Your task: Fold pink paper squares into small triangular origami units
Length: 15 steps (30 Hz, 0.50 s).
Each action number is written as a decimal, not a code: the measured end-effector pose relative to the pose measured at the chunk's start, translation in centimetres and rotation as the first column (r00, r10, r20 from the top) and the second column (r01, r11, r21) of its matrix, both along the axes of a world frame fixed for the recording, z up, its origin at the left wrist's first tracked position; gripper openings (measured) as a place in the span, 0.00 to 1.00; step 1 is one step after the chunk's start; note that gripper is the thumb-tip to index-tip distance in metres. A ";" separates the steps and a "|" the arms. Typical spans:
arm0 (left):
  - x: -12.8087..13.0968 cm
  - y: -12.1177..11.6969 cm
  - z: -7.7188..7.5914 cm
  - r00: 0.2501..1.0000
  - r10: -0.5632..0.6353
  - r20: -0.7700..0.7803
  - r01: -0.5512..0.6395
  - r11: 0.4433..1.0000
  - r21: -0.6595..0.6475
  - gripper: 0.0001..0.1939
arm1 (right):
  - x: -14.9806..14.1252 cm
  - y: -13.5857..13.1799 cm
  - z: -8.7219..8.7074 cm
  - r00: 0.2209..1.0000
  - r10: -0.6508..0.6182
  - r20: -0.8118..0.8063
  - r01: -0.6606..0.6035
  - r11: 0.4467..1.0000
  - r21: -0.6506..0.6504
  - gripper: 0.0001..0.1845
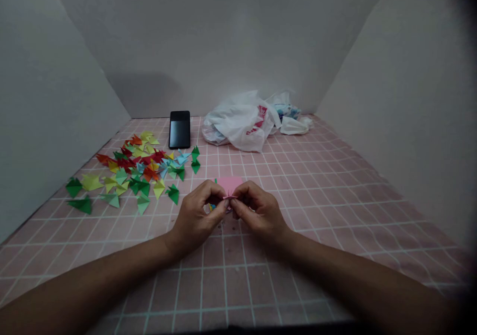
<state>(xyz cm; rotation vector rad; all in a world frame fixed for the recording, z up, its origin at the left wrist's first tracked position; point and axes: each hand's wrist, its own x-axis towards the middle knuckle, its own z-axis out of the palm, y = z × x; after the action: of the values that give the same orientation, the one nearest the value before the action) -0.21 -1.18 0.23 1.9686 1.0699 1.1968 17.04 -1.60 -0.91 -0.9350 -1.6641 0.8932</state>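
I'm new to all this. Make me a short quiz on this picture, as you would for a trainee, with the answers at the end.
1. Which colour is the paper pinched between the left hand and the right hand? A) green B) pink C) blue
2. True or false: the phone lies left of the big white bag.
3. Fill in: the folded pieces lie mainly on the person's ____ side.
Key: 1 B; 2 true; 3 left.

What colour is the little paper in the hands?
Pink; the little paper shows in the head view.
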 end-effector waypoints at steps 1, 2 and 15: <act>0.0 0.0 0.1 1.000 -0.013 0.007 0.013 1.000 -0.009 0.02 | 0.0 0.0 0.0 1.000 -0.005 0.013 0.005 1.000 0.015 0.04; -0.1 0.0 0.2 0.999 -0.029 0.014 0.029 0.999 -0.022 0.02 | 0.0 0.0 0.0 1.000 -0.008 0.025 0.007 1.000 0.028 0.04; -0.3 0.8 -0.2 0.981 0.006 0.192 0.038 0.974 -0.225 0.08 | 0.4 -0.2 1.7 0.996 -0.041 0.082 0.035 0.997 0.071 0.05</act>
<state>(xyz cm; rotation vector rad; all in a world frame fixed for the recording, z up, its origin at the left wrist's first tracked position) -0.49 -0.39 0.00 1.6490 1.0395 1.1722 17.47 -1.77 0.83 -0.9647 -1.7320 0.7752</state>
